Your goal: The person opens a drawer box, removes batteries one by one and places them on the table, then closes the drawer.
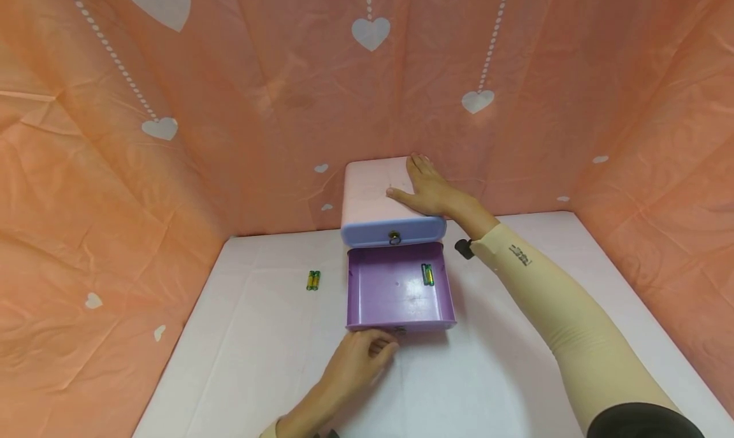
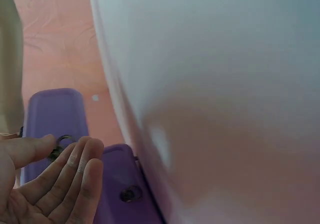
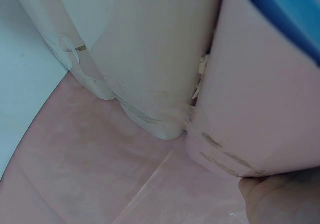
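A small drawer cabinet with a pink top and a blue upper drawer front stands against the backdrop. Below that front, a purple drawer is pulled out, holding a pair of green-and-yellow batteries at its right side. My right hand rests spread on the cabinet top; the right wrist view shows part of this hand against the pink shell. Close before the drawer front is my left hand, fingers loosely bent. The left wrist view shows its fingers beside the lower ring pull, not around it.
Another pair of batteries lies on the white table, left of the drawer. The upper drawer has its own ring pull. An orange cloth with pale hearts encloses the back and sides.
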Action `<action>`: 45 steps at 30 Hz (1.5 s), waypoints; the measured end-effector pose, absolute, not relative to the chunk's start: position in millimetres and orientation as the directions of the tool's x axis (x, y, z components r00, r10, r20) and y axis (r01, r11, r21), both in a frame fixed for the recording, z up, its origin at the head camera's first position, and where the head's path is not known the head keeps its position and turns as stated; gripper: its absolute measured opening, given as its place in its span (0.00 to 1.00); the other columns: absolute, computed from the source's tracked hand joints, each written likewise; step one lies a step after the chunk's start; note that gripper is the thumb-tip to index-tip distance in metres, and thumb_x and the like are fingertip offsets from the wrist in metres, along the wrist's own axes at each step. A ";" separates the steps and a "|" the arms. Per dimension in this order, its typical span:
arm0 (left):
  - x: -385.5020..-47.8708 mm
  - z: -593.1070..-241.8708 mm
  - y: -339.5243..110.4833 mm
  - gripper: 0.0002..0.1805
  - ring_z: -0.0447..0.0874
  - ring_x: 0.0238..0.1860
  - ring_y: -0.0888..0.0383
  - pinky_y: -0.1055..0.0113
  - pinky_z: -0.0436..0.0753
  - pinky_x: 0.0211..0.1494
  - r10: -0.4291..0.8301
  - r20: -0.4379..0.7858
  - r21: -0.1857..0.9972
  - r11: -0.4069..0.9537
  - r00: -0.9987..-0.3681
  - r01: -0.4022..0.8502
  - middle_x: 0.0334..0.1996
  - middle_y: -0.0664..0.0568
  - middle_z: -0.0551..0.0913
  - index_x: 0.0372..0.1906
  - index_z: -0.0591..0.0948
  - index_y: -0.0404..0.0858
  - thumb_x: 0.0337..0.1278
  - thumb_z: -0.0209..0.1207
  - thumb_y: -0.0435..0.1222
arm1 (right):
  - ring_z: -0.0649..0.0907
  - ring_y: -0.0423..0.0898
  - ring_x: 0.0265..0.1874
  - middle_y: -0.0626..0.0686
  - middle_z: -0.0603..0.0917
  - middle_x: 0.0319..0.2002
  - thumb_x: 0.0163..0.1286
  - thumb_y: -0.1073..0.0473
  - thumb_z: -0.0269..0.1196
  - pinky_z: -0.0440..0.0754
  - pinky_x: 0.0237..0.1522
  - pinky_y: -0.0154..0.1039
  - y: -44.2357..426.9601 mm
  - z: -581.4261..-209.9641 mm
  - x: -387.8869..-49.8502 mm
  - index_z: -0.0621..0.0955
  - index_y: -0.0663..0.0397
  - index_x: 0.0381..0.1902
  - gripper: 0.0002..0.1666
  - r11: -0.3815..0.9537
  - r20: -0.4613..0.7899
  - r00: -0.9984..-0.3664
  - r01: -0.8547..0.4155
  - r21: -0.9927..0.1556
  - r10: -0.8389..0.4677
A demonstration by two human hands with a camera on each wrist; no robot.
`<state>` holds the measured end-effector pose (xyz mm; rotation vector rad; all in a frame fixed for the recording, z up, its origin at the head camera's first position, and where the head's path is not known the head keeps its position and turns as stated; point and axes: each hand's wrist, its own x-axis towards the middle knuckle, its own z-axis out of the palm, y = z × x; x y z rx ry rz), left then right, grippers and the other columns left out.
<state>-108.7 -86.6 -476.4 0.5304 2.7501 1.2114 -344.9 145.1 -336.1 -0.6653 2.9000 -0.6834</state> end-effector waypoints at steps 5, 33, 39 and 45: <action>-107.8 -465.4 -87.4 0.06 0.88 0.38 0.65 0.68 0.89 0.46 0.377 0.062 0.729 0.615 -0.924 0.300 0.38 0.56 0.92 0.44 0.91 0.40 0.71 0.68 0.37 | 0.33 0.58 0.86 0.65 0.33 0.87 0.80 0.26 0.50 0.33 0.86 0.51 144.6 -335.7 -343.5 0.38 0.67 0.85 0.64 0.807 0.017 -0.901 -0.396 -0.438 -0.433; -133.1 -410.1 -75.6 0.05 0.91 0.42 0.62 0.64 0.90 0.51 0.407 0.235 0.726 0.530 -0.883 0.438 0.39 0.57 0.93 0.46 0.90 0.40 0.74 0.66 0.37 | 0.33 0.58 0.86 0.65 0.33 0.87 0.81 0.27 0.49 0.33 0.86 0.51 144.5 -337.0 -345.9 0.38 0.68 0.85 0.63 0.811 0.029 -0.901 -0.404 -0.423 -0.433; -146.8 -410.0 -66.1 0.05 0.91 0.42 0.59 0.61 0.90 0.52 0.398 0.242 0.702 0.558 -0.885 0.442 0.41 0.55 0.93 0.46 0.90 0.41 0.75 0.66 0.37 | 0.34 0.58 0.86 0.66 0.34 0.87 0.81 0.28 0.49 0.33 0.86 0.52 143.9 -336.2 -343.7 0.39 0.69 0.85 0.62 0.812 0.035 -0.904 -0.400 -0.426 -0.427; -159.7 -411.0 -57.2 0.07 0.91 0.44 0.56 0.59 0.90 0.53 0.402 0.228 0.668 0.599 -0.887 0.442 0.44 0.55 0.92 0.48 0.89 0.42 0.74 0.67 0.39 | 0.35 0.59 0.86 0.66 0.35 0.87 0.81 0.28 0.50 0.34 0.86 0.52 143.4 -335.8 -342.5 0.39 0.69 0.85 0.62 0.814 0.037 -0.904 -0.400 -0.420 -0.426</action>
